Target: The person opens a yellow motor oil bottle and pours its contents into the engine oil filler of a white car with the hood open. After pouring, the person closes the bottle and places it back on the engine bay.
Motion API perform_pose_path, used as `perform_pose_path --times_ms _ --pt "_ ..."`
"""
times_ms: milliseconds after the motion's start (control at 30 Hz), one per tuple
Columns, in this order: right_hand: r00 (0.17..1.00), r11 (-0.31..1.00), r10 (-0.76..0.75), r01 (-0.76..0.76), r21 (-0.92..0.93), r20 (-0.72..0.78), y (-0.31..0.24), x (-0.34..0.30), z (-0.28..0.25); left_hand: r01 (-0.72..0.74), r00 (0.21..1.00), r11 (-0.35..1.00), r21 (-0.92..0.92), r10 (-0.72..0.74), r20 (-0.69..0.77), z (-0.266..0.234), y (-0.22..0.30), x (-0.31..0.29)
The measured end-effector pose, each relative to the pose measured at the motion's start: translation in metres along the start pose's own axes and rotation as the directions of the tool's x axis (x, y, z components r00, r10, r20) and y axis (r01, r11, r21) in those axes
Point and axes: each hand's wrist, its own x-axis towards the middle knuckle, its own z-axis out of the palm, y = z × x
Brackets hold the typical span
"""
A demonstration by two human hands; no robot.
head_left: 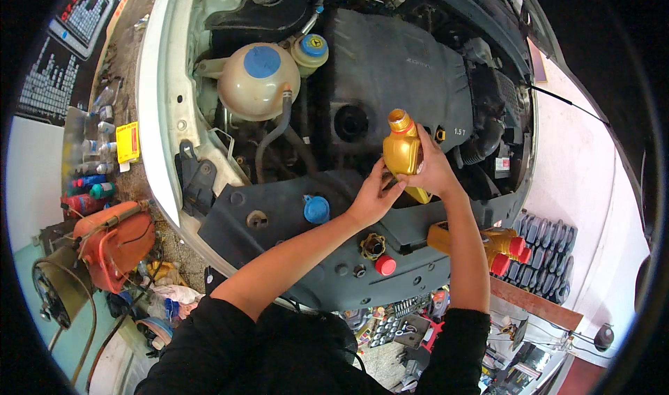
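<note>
A gold oil bottle is held over the front of the engine, its uncapped neck tilted away from me. My right hand is wrapped round the bottle's right side. Close by on the lower left, my left hand has its fingers curled against the bottle. Left of the bottle's neck, the round oil filler hole is uncovered in the black engine cover. On the black front panel lie a dark filler cap and a red bottle cap.
More gold bottles with red caps lie on the panel's right. A blue cap sits left of my forearms. The coolant tank stands at the bay's left. A thin prop rod crosses the far right; tools lie below the car's front.
</note>
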Motion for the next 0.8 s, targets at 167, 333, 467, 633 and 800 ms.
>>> perform_pose_path --times_ms 167,333,467,633,800 --pt "0.999 0.999 0.031 -0.031 0.006 0.020 -0.003 0.000 -0.002 0.007 1.000 0.999 0.052 -0.006 -0.015 -0.001 0.001 -0.001" --pt "1.000 1.000 -0.005 0.005 -0.012 -0.001 0.004 0.002 0.003 -0.019 0.999 1.000 0.017 0.019 -0.044 0.001 -0.002 -0.001" --pt "1.000 1.000 0.010 -0.010 -0.003 0.021 -0.005 0.004 0.000 -0.042 0.997 0.998 0.038 0.044 -0.060 -0.001 -0.006 0.000" --pt "0.999 0.999 0.036 -0.037 0.006 0.036 -0.003 0.005 0.002 -0.050 0.997 0.998 0.025 0.052 -0.058 -0.001 -0.008 0.001" --pt "0.997 0.997 0.070 -0.068 -0.029 0.044 -0.008 0.007 0.003 -0.054 0.994 0.998 -0.028 0.052 -0.095 -0.001 -0.010 0.002"
